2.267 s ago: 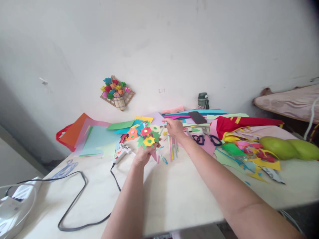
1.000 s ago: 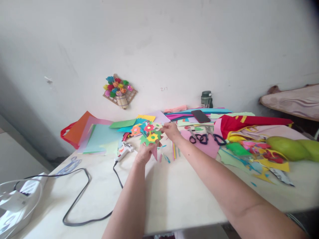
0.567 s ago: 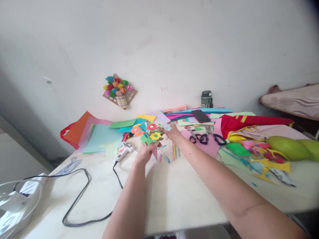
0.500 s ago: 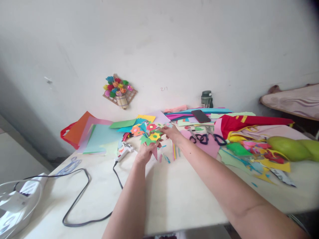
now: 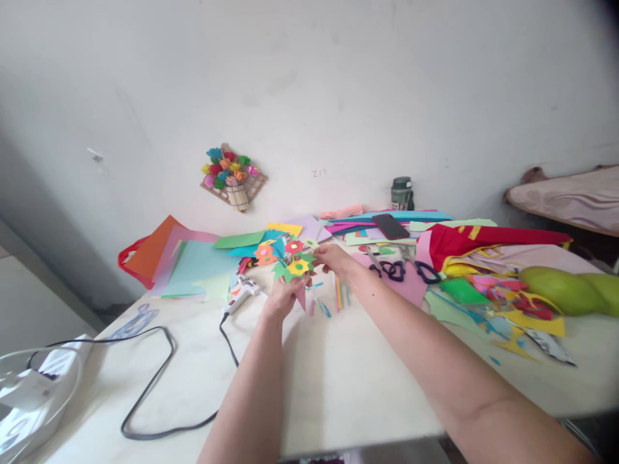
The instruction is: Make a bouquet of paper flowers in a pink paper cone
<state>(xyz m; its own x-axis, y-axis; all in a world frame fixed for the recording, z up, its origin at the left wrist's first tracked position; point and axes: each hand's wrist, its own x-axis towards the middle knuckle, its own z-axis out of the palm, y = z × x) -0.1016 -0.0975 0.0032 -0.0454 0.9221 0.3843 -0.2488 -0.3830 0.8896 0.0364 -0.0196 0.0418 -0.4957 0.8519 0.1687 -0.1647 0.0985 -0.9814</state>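
Note:
My left hand (image 5: 283, 298) is closed around the base of a paper flower bouquet (image 5: 298, 265), held above the table. Orange, red and yellow paper flowers with green leaves spread from its top, and a pink pointed end hangs below my fingers. My right hand (image 5: 330, 258) reaches in from the right, its fingers pinched at the bouquet's right edge beside a pale paper flower (image 5: 311, 244). What exactly lies between those fingertips is partly hidden. Left of the bouquet, a white hot glue gun (image 5: 242, 294) rests on the table.
Coloured paper sheets (image 5: 198, 263) lie at the back left. Scissors (image 5: 394, 269), a phone (image 5: 390, 226) and a green bottle (image 5: 401, 193) are at the right and back. Paper scraps (image 5: 512, 316) cover the right side. A black cord (image 5: 167, 386) runs to a power strip (image 5: 53, 380). Thin paper strips (image 5: 338, 295) lie mid-table.
My right hand has shifted slightly left and down against the bouquet. A small pale blue-pink piece that showed above its fingers is out of sight. My left hand stays almost still.

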